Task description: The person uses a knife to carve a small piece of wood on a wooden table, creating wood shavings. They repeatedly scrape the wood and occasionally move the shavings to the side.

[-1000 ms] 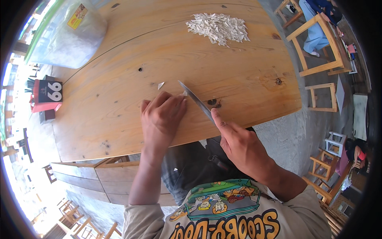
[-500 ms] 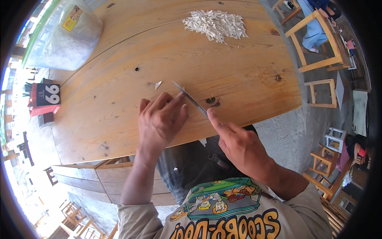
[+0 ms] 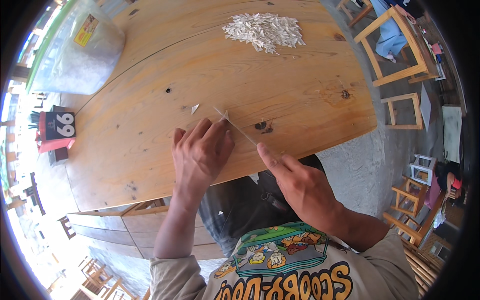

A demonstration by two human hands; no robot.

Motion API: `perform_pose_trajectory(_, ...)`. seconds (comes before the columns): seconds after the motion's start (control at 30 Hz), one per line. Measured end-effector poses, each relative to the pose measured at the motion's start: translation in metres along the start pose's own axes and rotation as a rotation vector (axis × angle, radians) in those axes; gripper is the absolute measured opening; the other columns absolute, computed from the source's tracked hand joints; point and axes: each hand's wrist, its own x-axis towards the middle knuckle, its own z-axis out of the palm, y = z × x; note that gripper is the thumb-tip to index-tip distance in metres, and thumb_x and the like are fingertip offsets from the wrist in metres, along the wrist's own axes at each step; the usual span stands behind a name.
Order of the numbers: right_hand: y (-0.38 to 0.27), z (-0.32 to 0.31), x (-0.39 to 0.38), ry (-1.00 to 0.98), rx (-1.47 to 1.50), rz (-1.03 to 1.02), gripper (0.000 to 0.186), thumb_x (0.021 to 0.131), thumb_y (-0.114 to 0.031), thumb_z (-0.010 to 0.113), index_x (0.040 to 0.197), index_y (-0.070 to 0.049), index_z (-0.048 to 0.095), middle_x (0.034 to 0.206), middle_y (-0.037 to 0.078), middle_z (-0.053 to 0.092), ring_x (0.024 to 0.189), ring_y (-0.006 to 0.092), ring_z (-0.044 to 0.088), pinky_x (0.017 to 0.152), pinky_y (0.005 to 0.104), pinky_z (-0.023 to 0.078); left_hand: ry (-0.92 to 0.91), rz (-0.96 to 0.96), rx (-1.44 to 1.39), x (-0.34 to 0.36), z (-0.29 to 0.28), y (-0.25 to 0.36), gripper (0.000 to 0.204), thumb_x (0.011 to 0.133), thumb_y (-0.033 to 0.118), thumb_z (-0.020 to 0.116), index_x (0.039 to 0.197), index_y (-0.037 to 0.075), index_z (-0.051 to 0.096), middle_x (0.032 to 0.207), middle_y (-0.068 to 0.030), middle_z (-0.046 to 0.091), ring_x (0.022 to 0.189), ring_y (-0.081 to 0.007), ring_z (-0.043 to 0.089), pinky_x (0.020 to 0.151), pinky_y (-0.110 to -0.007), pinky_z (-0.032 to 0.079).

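A thin knife (image 3: 237, 128) is in my right hand (image 3: 305, 185), with my index finger stretched along its back. The blade appears almost edge-on and points up and left over the wooden table (image 3: 300, 100). Next to its tip, a small white pointed piece (image 3: 225, 115), apparently folded paper, shows at the index fingertip of my left hand (image 3: 200, 150). That hand rests on the table with fingers curled; the piece's lower end is hidden. Another white triangular piece (image 3: 194, 108) lies loose just beyond the left knuckles. Farther back is a heap of similar white pieces (image 3: 265, 31).
A large clear plastic container (image 3: 87, 55) with a green rim stands at the far left. Nearer, a dark and red holder (image 3: 57, 127) contains thin sticks. Wooden chairs (image 3: 392, 47) and a white stool (image 3: 422, 168) stand right of the table. Other people are partly visible there.
The knife blade has turned from showing its flat side to nearly edge-on. More of the white piece at my left fingertip now shows. The view has shifted slightly.
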Motion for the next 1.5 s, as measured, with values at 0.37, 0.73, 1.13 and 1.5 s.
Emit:
perform_pose_trajectory(0.37,0.002,0.013,0.020,0.111,0.104,-0.024,0.081,0.103,0.003,0.074,0.180,-0.005,0.049,0.110,0.018,0.075,0.089,0.0365,0.081,0.079,0.0449,0.069,-0.029,-0.024,-0.004,0.002,0.004,-0.001,0.016,0.101,0.023,0.087,0.115,0.016,0.086,0.091,-0.0033,0.072,0.081,-0.0281,0.075,0.082,-0.044,0.049)
perform_pose_trajectory(0.73,0.023,0.040,0.059,0.253,0.258,-0.028,0.071,0.108,0.001,0.070,0.177,-0.003,0.054,0.122,0.026,0.081,0.105,0.0463,0.082,0.095,0.0517,0.068,-0.009,-0.053,-0.064,-0.001,0.009,-0.006,0.013,0.105,0.024,0.082,0.115,0.017,0.087,0.092,-0.0039,0.076,0.087,-0.0289,0.077,0.085,-0.046,0.052)
perform_pose_trajectory(1.13,0.154,-0.025,0.024,0.472,1.090,0.389,0.065,0.120,-0.010,0.067,0.183,-0.008,0.048,0.101,0.004,0.069,0.068,0.0047,0.054,0.058,0.0270,0.051,0.045,-0.034,-0.351,0.018,0.009,-0.016,0.013,0.102,0.007,0.086,0.114,0.004,0.087,0.104,-0.0150,0.082,0.092,-0.0337,0.080,0.087,-0.045,0.062)
perform_pose_trajectory(1.5,0.185,-0.031,0.018,0.521,1.259,0.340,0.064,0.123,-0.008,0.063,0.185,-0.008,0.044,0.102,0.003,0.067,0.067,0.0041,0.049,0.057,0.0257,0.046,0.071,-0.039,-0.192,0.125,0.073,-0.004,0.014,0.110,0.024,0.081,0.112,0.010,0.086,0.113,-0.0115,0.085,0.102,-0.0357,0.080,0.105,-0.050,0.051)
